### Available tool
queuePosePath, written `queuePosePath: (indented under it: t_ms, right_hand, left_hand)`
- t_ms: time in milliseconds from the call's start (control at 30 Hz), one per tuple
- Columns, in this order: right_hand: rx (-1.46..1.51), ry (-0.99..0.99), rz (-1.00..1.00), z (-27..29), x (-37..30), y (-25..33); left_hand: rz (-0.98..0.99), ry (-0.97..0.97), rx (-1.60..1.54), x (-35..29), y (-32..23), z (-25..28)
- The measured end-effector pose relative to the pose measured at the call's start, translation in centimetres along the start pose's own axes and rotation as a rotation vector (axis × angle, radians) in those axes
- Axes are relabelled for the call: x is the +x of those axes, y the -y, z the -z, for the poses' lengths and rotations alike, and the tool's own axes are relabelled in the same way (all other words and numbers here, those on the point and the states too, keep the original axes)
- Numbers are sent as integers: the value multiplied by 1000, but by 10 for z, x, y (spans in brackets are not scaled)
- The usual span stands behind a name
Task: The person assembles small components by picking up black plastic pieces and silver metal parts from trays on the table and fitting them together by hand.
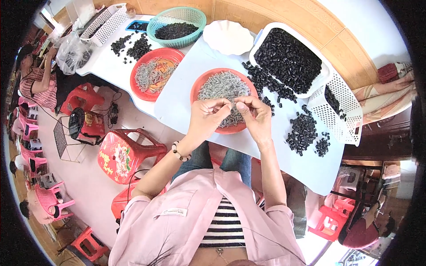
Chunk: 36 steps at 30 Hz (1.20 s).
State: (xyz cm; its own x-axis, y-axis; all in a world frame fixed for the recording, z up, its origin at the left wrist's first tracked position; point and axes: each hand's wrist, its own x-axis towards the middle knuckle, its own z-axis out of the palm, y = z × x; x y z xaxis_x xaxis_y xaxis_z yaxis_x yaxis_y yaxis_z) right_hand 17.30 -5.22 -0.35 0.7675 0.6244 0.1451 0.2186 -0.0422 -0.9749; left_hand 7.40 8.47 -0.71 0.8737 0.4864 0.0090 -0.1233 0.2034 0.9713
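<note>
Both hands meet over a red bowl heaped with small silvery-grey pieces, too small to name with certainty. My left hand, a beaded bracelet on its wrist, is closed in a pinch of thumb and fingertips. Opposite it, my right hand pinches too, its fingertips almost touching the left ones. Whatever lies between the fingertips is too small to make out. Just right of the bowl, short black cylindrical pieces are strewn on the light blue tabletop.
A white tub full of black pieces and a tilted white basket stand at the right. Farther left are a second red bowl, a green basket and a white scalloped dish. Red stools and a seated person are at the left.
</note>
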Motion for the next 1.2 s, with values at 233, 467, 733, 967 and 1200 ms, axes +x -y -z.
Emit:
queuePosePath:
  t_ms: [233, 467, 733, 967, 1200]
  right_hand:
    - [44, -27, 1, 2, -2, -1]
    - [-209, -40, 140, -2, 5, -7]
    - [-140, -63, 103, 3, 7, -11]
    - [163, -45, -94, -1, 11, -10]
    - [0, -11, 79, 5, -22, 10]
  left_hand:
    - [-72, 35, 71, -7, 4, -10]
    - [-63, 24, 106, -2, 12, 3]
    - [-107, -30, -27, -11, 15, -1]
    - [-171, -38, 252, -18, 16, 6]
    - [-255, -48, 424, -31, 1, 1]
